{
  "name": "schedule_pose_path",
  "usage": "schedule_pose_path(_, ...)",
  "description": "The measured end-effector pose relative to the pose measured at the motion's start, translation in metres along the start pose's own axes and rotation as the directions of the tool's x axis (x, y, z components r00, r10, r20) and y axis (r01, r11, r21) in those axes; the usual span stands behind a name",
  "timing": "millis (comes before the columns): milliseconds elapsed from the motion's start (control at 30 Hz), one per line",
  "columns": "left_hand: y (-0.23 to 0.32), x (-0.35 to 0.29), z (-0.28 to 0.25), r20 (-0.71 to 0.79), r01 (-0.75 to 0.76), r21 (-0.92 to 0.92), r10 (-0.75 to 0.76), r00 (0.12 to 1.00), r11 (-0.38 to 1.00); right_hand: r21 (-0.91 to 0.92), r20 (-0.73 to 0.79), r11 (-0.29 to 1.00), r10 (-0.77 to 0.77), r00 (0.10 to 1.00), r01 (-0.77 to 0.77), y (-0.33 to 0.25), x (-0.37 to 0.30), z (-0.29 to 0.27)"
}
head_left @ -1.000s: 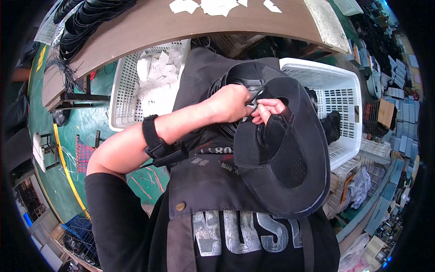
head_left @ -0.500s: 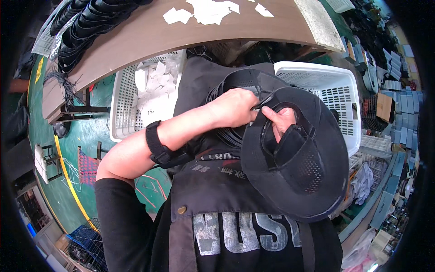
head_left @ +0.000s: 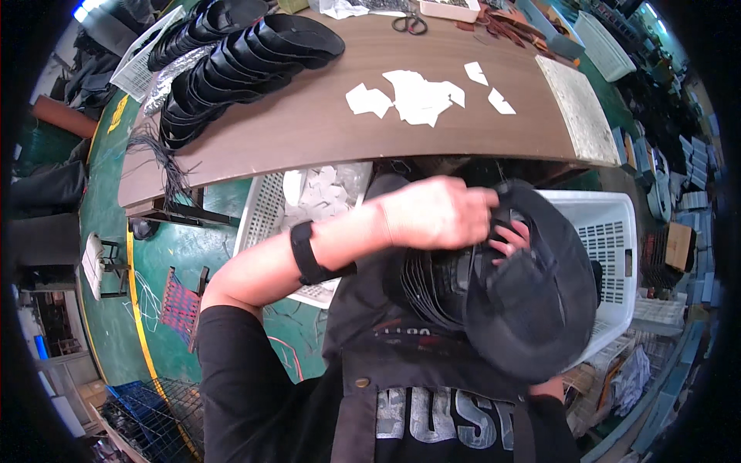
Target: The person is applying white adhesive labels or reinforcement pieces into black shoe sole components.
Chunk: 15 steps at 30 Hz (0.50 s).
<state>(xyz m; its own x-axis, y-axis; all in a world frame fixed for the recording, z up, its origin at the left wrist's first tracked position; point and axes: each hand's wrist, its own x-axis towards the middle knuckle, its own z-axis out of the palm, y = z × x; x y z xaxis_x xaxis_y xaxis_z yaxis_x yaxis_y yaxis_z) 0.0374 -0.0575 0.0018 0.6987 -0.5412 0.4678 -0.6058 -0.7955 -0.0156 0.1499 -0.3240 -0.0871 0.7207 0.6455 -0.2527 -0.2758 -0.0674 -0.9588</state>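
Observation:
A black brimmed hat (head_left: 532, 309) with mesh panels is tilted over the right side of my lap. My right hand (head_left: 511, 241) grips it from within; only some fingers show through its opening, and the rest is hidden by the hat. My left hand (head_left: 448, 212) is at the hat's upper left edge, its fingers curled and slightly blurred. What they pinch, if anything, is hidden. Under the hat, to its left, a stack of black curved pieces (head_left: 428, 289) with thin rims rests on my dark apron (head_left: 363, 309).
A brown table (head_left: 309, 123) ahead holds nested black curved pieces (head_left: 231, 69), white paper scraps (head_left: 421, 96) and scissors (head_left: 409, 25). Below it stands a white basket (head_left: 262, 204) of paper scraps. Another white basket (head_left: 617, 224) stands right of my lap.
The view has tilted up, showing more of the table. My left hand has shifted to the hat's upper edge, and the hat has turned, hiding more of my right hand.

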Motion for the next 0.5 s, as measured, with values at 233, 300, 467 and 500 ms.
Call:
schedule_pose_path(233,-0.187,-0.094,-0.074,-0.018,0.366,0.54,-0.424,0.906,0.758,-0.804,-0.012,0.546,-0.41,0.912,0.235,-0.041,0.0,-0.007)
schedule_pose_path(300,-0.231,-0.12,-0.092,-0.004,0.417,0.669,-0.559,0.829,0.615,-0.83,-0.074,0.538,-0.368,0.927,0.147,-0.035,-0.002,-0.019)
schedule_pose_path(467,-0.298,-0.211,-0.119,-0.022,0.49,0.811,-0.819,0.573,0.321,-0.786,-0.197,0.618,-0.187,0.962,-0.04,-0.024,-0.005,-0.031)
schedule_pose_path(500,-0.301,-0.22,-0.122,-0.034,0.498,0.841,-0.897,0.441,0.212,-0.804,-0.225,0.589,-0.176,0.958,-0.081,-0.025,-0.007,-0.028)
